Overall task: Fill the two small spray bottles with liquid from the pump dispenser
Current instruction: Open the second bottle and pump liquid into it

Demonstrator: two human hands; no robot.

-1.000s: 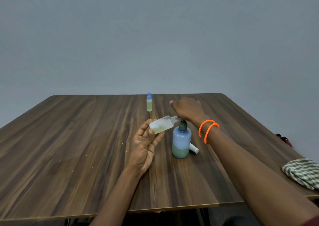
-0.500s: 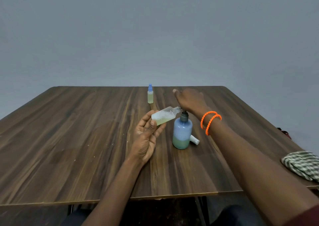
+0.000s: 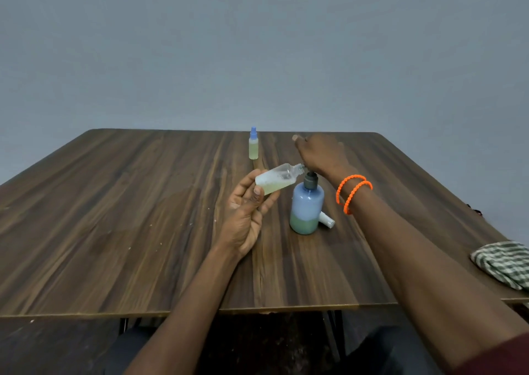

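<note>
My left hand [image 3: 246,211] holds a small clear spray bottle [image 3: 279,179] tilted nearly flat, uncapped, its neck at the pump's nozzle; pale yellow liquid lies along its lower side. The blue pump dispenser [image 3: 307,207] stands mid-table with greenish liquid in its lower part. My right hand [image 3: 319,152] rests on top of the pump head, palm down, and hides it. A second small spray bottle [image 3: 253,147] with a blue cap stands upright farther back, holding yellowish liquid. A white spray cap [image 3: 326,220] lies on the table just behind the dispenser.
The wooden table [image 3: 143,217] runs to a near edge at the bottom of view. A green checked cloth [image 3: 503,263] lies at the right edge. Two orange bangles [image 3: 353,191] circle my right wrist. A grey wall stands behind.
The view has tilted, so everything sits a little higher in frame. Both hands keep their places on the small bottle and the pump head.
</note>
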